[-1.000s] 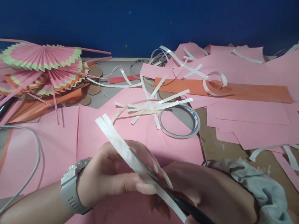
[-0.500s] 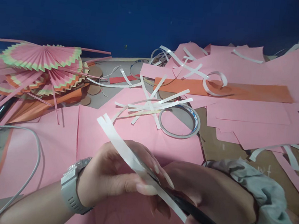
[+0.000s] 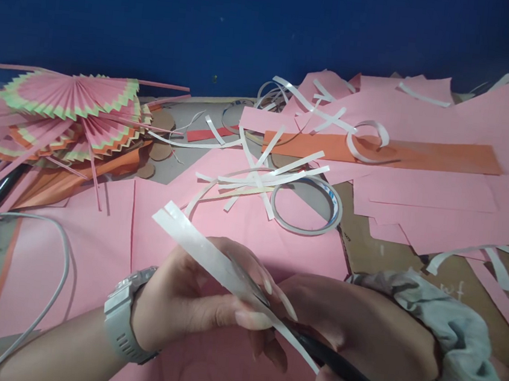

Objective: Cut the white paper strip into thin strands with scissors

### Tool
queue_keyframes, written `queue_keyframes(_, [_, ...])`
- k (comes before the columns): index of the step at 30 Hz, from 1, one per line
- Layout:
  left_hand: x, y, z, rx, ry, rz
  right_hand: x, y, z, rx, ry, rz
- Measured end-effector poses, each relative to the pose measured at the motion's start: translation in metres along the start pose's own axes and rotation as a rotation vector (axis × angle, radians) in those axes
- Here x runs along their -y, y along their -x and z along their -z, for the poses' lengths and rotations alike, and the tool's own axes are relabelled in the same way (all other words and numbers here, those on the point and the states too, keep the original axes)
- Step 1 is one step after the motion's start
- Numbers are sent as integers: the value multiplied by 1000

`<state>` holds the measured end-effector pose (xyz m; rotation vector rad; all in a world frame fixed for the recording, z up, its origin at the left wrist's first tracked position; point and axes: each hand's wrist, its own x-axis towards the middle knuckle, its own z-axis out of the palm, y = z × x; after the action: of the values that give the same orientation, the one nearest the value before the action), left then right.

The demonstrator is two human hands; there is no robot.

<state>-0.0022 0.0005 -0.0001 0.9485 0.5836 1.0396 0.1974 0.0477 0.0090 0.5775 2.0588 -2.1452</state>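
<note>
Left-hand fingertips (image 3: 247,319) pinched the white paper strip (image 3: 194,246) near mid-length, thumb on the near side and fingers on the far side; the left hand (image 3: 183,304) was the one nearer the strip's free part. Right hand (image 3: 370,339) was clenched around the black-handled scissors (image 3: 344,374), blades lying along the strip right at the pinch, blade gap not resolvable. Strip's long axis ran from 4 o'clock at the right hand to 10 o'clock, its split free end pointing to 10 o'clock, held above the pink sheet (image 3: 94,246), with the tape roll (image 3: 335,206) well apart toward 1 o'clock.
</note>
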Motion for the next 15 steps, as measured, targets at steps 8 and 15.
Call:
queue_keyframes(8, [1,1,3,47,54,45,5,-2,4,13,17,-17])
queue_keyframes(15, [2,1,3,47,54,40,10,-2,-7,-68,135,-57])
